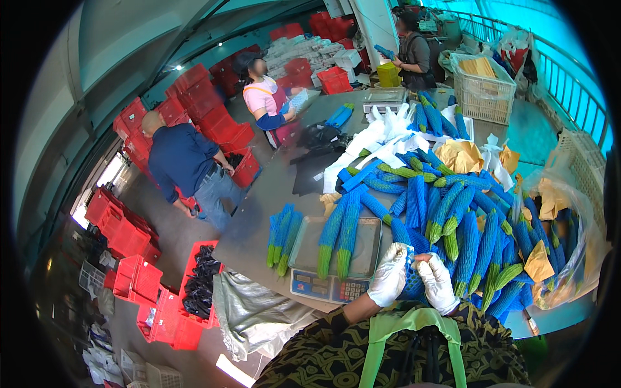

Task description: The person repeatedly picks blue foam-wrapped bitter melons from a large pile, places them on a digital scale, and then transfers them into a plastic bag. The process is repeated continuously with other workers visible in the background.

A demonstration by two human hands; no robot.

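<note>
My left hand [391, 274], in a white glove, is closed on blue foam netting beside the scale. Close by on its right, my right hand [434, 281], gloved too with bare fingertips showing, pinches the edge of the same netting. Two netted bitter gourds [339, 233] lie on the digital scale [302, 242]. A small group of netted gourds [283, 237] rests left of the scale. A large heap of green gourds in blue netting [468, 242] spreads beyond and right of my hands. What the netting between my hands contains is partly hidden.
An open plastic bag [577, 286] of netted gourds and brown paper stands at right. White wraps [364, 145], a second scale [384, 97] and a cream crate [485, 99] are farther back. Red crates [138, 279] stand left of the metal table [252, 218]. Several people work nearby.
</note>
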